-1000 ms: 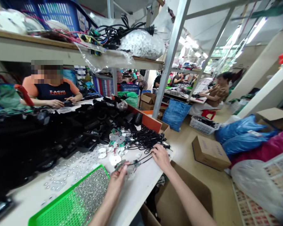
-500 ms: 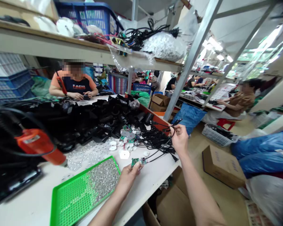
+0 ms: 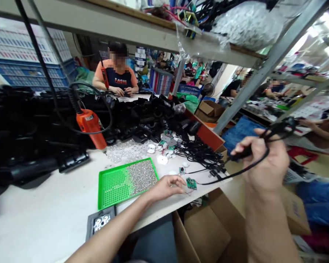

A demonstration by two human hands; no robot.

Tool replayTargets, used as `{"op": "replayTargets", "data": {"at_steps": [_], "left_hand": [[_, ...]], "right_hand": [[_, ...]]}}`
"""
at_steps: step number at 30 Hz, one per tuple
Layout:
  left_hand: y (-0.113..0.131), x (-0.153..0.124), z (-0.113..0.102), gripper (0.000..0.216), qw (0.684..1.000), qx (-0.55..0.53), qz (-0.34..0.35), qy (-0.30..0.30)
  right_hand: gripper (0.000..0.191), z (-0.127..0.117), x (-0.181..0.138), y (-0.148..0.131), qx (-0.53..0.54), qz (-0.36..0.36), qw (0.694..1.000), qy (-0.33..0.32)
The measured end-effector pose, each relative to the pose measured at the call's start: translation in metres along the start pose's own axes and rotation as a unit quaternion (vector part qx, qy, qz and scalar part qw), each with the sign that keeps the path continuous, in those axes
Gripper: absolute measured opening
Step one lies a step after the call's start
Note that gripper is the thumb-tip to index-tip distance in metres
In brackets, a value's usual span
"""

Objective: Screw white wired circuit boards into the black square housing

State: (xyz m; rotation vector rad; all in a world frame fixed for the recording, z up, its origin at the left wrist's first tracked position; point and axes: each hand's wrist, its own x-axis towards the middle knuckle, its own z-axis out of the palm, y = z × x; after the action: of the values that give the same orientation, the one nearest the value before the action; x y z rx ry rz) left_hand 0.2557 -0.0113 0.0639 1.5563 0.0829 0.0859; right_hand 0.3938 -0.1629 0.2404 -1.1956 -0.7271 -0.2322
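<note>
My right hand point(image 3: 265, 160), raised at the right beyond the table edge, is closed around a looped black power cable point(image 3: 281, 128). A length of the cable runs down to the left, to a small green circuit board point(image 3: 191, 183) at the table's front edge. Close beside that board is my left hand point(image 3: 170, 186), its thumb and fingers apart with nothing gripped. Thin wires trail by its fingertips. A smaller board point(image 3: 182, 170) on another black lead lies just behind. The green tray point(image 3: 112, 188) of small metal screws stands left of my left hand.
An orange electric screwdriver point(image 3: 91, 128) hangs at the left. Black plastic housings point(image 3: 142, 120) are heaped behind, with black cables point(image 3: 200, 151) and white discs point(image 3: 162, 159) nearer. A cardboard box point(image 3: 205, 230) stands below the table edge. A co-worker point(image 3: 117, 75) sits opposite.
My left hand has let go of the circuit board and its fingers have spread. My right hand has risen and moved right with the cable. The view has turned left and down.
</note>
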Motion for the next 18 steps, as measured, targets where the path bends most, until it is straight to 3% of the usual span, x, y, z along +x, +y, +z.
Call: {"op": "replayTargets", "data": {"at_steps": [5,8,12,16,18], "left_hand": [[-0.009,0.002,0.015,0.050,0.998,0.061,-0.008,0.014],[-0.002,-0.006,0.012,0.030,0.995,0.097,-0.007,0.035],[0.011,-0.027,-0.003,0.036,0.989,0.128,0.007,0.066],[0.019,-0.043,-0.011,0.047,0.995,0.083,-0.009,0.046],[0.019,-0.047,-0.011,0.048,0.998,0.027,-0.015,0.050]], "right_hand": [[0.017,0.041,0.031,-0.019,0.011,-0.025,0.997,-0.071],[0.018,0.046,0.037,-0.020,0.018,-0.039,0.998,-0.053],[0.019,0.012,0.040,0.004,0.069,-0.021,0.997,0.018],[0.023,-0.038,0.038,0.060,0.086,0.074,0.989,0.090],[0.031,-0.056,0.028,0.090,0.042,0.125,0.987,0.090]]}}
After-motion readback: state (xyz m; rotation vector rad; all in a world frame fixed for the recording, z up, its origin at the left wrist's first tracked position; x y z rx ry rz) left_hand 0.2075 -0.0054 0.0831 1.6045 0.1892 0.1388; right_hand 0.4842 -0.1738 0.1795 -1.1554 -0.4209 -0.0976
